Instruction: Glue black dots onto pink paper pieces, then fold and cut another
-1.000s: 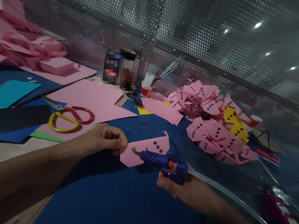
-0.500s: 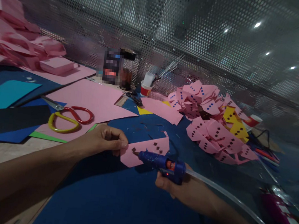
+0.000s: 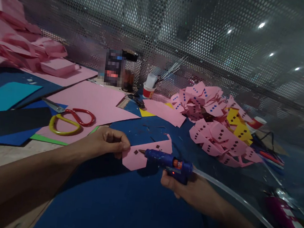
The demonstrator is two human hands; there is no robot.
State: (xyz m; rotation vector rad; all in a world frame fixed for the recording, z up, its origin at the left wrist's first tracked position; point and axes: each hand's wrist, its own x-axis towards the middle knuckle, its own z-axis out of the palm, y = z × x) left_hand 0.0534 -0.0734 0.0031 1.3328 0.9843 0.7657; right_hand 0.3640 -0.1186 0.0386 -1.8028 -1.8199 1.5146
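My left hand (image 3: 114,142) pinches the left end of a pink paper cutout (image 3: 134,161) between thumb and fingers. Small dark diamonds mark the cutout, and a thin curled strip rises from its far right corner. In my right hand (image 3: 185,187) is a blue glue gun (image 3: 161,158), its red light lit and a long clear glue stick (image 3: 222,189) trailing from the back. The gun's nozzle points left, over the cutout just right of the leftmost diamond; I cannot tell whether it touches the paper. The gun's body covers part of the cutout.
Scissors (image 3: 65,118) with red and yellow handles lie left, by a black sheet (image 3: 23,120) and large pink sheets (image 3: 89,97). Folded pink pieces (image 3: 220,135) pile up at right. Paper cups (image 3: 148,91) and a jar (image 3: 129,76) stand before the mesh wall. A purple tool (image 3: 284,216) lies far right.
The glue gun in my right hand has shifted slightly right and up, its nozzle moving off the leftmost diamond. My left hand and the pink cutout stay in place.
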